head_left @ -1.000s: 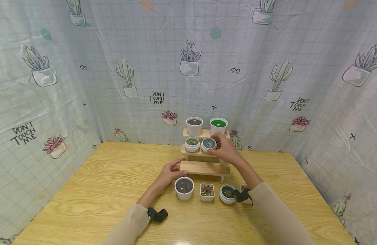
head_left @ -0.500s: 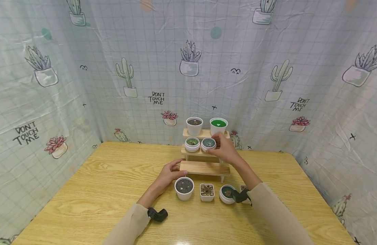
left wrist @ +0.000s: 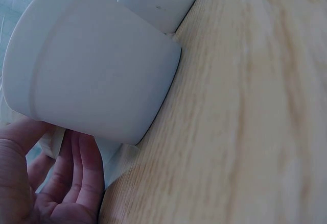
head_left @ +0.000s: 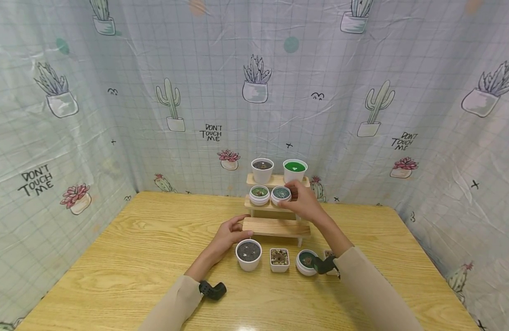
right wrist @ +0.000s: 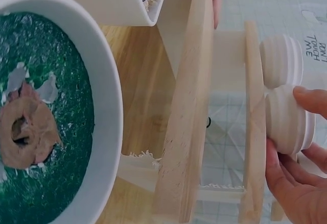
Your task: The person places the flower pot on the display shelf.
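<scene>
My right hand (head_left: pixel 306 202) pinches a round white ribbed pot (head_left: pixel 281 195) with blue-green filling on the middle step of a small wooden three-tier plant stand (head_left: pixel 275 226). Thumb and fingers lie on opposite sides of that pot in the right wrist view. Just left of it on the same step is a similar pot (head_left: pixel 259 195) with speckled green filling. My left hand (head_left: pixel 225 236) grips the left end of the bottom step, thumb in front. A larger white pot (left wrist: pixel 102 66) with grey filling stands close by the left hand and partly covers it in the left wrist view.
Two taller white pots, one dark-filled (head_left: pixel 262 171) and one bright green (head_left: pixel 295 171), stand on the top step. On the table (head_left: pixel 93 248) before the stand are a square pebble pot (head_left: pixel 279 260), a green-filled pot (right wrist: pixel 110 101) and another square pot, partly hidden by the right sleeve.
The blue-green pot has shifted very slightly left on the middle step, with the right hand on it. The left hand has stayed at the bottom step.
</scene>
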Available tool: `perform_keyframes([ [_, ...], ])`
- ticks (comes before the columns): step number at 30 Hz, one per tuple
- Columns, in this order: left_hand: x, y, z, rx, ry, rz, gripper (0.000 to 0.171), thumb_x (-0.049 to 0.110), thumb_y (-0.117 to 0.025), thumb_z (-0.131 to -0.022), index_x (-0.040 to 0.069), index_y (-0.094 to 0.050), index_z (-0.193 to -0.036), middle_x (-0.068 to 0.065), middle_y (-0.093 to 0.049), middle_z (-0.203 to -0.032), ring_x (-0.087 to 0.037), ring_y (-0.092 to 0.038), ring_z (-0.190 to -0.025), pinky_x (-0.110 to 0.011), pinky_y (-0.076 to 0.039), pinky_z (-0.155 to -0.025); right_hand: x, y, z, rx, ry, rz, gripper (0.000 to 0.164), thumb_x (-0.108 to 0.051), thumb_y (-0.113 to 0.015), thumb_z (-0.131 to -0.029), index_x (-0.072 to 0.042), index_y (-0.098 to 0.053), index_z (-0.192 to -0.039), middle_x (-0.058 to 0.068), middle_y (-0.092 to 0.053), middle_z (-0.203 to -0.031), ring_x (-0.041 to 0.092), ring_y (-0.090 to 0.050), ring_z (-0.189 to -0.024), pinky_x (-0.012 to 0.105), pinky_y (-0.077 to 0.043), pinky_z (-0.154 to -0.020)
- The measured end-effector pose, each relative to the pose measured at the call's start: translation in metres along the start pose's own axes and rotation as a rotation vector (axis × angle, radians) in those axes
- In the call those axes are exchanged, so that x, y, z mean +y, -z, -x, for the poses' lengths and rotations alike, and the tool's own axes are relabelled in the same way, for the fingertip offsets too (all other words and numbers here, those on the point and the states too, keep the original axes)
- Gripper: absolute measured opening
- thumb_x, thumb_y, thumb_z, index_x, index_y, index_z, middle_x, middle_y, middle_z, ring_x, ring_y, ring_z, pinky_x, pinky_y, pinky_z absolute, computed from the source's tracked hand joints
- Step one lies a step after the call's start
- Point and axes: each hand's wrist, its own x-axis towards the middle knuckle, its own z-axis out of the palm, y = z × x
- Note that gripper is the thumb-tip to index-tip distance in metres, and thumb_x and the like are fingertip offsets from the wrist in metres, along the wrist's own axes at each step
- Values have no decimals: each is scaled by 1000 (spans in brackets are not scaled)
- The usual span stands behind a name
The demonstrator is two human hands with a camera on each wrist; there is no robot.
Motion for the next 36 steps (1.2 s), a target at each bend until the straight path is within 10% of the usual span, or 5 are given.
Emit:
perform_keyframes([
  [36, -2, -2, -1, 8, -7, 8, 70, 20, -80, -90, 11, -49, -153, -2, -68, -94, -11, -65, -91, -26, -53, -81, 7, 17, 15, -52, 15, -65, 65, -25, -79, -92, 0, -46, -142, 28, -62, -134, 45, -62, -125, 55, -50, -106],
])
